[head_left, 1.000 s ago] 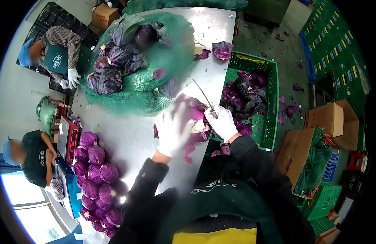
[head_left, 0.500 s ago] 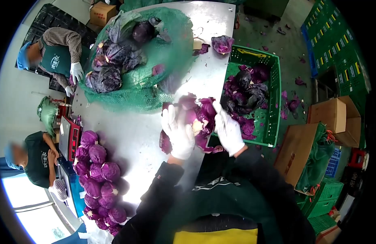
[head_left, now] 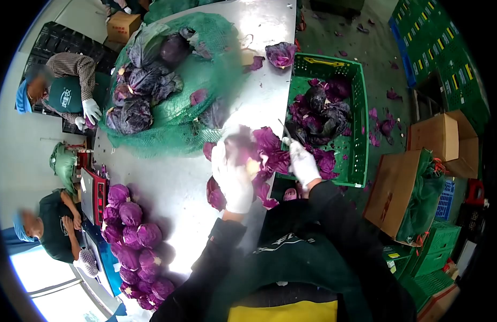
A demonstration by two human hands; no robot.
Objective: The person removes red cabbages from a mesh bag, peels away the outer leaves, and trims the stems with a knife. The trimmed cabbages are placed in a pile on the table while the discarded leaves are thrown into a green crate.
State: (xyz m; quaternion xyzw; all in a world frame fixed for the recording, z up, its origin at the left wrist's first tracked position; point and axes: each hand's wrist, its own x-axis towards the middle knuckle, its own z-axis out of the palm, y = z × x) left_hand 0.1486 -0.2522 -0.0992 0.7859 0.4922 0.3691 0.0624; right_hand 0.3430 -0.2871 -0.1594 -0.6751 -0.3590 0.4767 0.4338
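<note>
My left hand, in a white glove, is closed around a red cabbage whose pale cut stem faces me; glare blurs part of it. Just to its right, my right hand, gloved too, grips a small knife with its thin blade pointing up and away. Loose purple leaves lie between the two hands at the table edge. Another purple piece rests below my left hand. Beyond the hands, a green mesh bag lies spread under several dark, untrimmed cabbages.
A green crate with purple leaves stands against the right edge of the metal table. Trimmed cabbages are piled at the left, beside a red scale. Two people in blue caps work across the table. Cardboard boxes stand at right.
The view has shifted slightly. My right hand has drawn a little away from the cabbage, and the knife blade now shows. More torn leaf spreads between the hands.
</note>
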